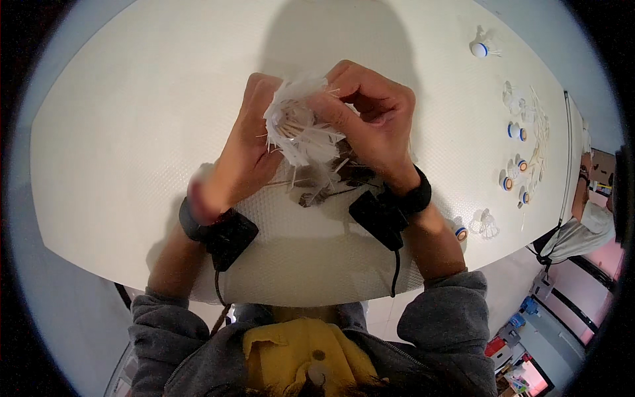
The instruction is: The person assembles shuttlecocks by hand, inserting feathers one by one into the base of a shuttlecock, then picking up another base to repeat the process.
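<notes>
A white feather shuttlecock (297,126) is between my hands over the table, its ragged open end turned up so that the pale quills inside show. My left hand (254,129) is closed around its left side, with the fingertips hidden behind the feathers. From the right, my right hand (374,112) pinches at the feathers, thumb and forefinger pressed together on the upper right rim. Loose dark feathers (314,196) lie on the table just below the shuttlecock, partly covered by it and by my right hand.
On the white textured table (126,145), one shuttlecock (481,49) lies far right. Several blue-banded cork heads (514,131) and pale loose quills (539,142) are along the right edge. A clear plastic skirt (488,225) lies near my right forearm. Another person's arm (581,198) shows beyond the table.
</notes>
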The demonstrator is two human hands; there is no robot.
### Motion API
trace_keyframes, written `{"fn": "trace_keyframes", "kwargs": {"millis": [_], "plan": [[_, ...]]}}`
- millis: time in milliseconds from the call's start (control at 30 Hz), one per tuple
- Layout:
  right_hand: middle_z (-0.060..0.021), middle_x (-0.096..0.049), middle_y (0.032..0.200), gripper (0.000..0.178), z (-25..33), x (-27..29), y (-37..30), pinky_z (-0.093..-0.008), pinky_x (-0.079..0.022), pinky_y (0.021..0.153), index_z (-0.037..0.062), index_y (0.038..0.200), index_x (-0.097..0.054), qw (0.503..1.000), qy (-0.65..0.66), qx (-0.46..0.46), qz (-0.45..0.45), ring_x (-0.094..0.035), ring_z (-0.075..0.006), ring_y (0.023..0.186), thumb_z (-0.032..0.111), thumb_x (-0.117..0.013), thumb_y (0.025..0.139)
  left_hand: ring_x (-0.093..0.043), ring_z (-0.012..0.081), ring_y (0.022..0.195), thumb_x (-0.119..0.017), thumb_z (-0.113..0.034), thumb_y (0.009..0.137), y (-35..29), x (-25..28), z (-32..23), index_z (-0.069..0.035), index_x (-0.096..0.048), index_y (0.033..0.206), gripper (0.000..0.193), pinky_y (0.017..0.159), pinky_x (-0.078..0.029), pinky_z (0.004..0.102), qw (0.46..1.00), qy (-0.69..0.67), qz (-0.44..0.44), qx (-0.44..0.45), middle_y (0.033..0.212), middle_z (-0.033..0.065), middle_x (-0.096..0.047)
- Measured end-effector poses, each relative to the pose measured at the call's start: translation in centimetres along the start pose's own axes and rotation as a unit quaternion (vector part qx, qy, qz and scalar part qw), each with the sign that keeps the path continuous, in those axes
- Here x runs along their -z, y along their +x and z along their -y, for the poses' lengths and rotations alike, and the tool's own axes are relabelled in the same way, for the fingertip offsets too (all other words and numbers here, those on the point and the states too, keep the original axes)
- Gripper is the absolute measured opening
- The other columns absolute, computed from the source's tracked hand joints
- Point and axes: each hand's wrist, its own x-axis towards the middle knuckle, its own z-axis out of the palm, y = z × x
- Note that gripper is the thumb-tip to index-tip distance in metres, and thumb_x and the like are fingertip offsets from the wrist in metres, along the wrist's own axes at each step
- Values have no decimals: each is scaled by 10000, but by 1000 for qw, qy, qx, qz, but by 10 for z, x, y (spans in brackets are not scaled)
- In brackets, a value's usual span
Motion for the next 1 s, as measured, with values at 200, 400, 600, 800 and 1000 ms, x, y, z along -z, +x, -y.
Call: {"fn": "trace_keyframes", "kwargs": {"millis": [200,400,600,800,1000], "plan": [[-27,-611,707,124,-1,0,0,-214,-468,588,7,718,-615,1000,-9,-2,2,-559,-66,636,78,-678,799,-463,284,990,-604,15,764,1,3,-5,-21,-432,1212,481,866,-401,341,995,77,25,-52,1089,131,-427],[-31,-601,654,139,1,-5,-2,-224,-465,559,8,741,-630,996,-11,-41,-75,-560,-81,590,115,-657,824,-465,282,1037,-580,21,781,3,4,-8,-7,-422,1225,473,898,-391,337,992,107,29,-58,1124,134,-430],[-72,-592,692,314,2,13,0,-259,-458,555,-35,767,-621,975,38,-81,-202,-541,-132,560,206,-502,928,-450,289,1101,-541,47,783,1,2,-10,16,-416,1236,472,941,-370,342,995,86,36,-30,1175,147,-431],[-65,-608,632,271,1,29,8,-236,-452,525,-43,759,-639,984,5,-49,-172,-556,-107,540,172,-556,903,-536,196,940,-556,7,836,-1,-2,-4,32,-456,1180,360,830,-439,311,998,45,-41,23,1072,112,-544],[-41,-650,729,128,0,57,16,-250,-507,637,19,861,-675,969,-224,-101,-10,-620,-124,664,134,-623,838,-559,106,789,-597,-124,887,4,7,3,2,-576,1031,193,725,-465,260,984,-89,-149,42,928,35,-609]]}}
